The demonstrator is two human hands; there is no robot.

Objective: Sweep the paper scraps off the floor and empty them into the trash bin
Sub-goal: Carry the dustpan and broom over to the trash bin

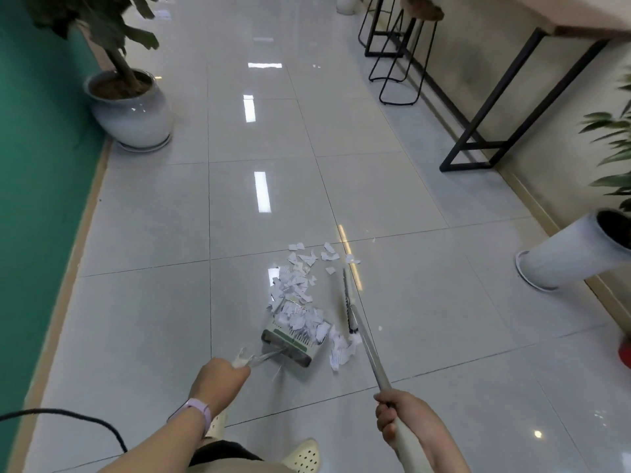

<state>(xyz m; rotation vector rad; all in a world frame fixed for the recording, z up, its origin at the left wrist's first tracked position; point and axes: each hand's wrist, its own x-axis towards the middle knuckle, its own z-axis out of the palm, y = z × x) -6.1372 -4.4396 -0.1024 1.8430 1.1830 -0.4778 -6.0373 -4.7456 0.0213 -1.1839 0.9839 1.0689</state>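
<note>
White scraps [296,288]: heaped at pan's [293,331] 12 o'clock; sweep them toward you.
Left hand [218,378]: grips pan handle; steady it.
Right hand [397,419]: grips broom [350,307].

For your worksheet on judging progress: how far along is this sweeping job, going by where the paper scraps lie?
Done: some paper scraps already lie in the dustpan. In hand: the left hand grips the dustpan handle, the right hand grips the broom beside the pile. Left: loose scraps remain on the floor beyond and beside the pan; no trash bin is in view, so emptying is not yet done.
</note>
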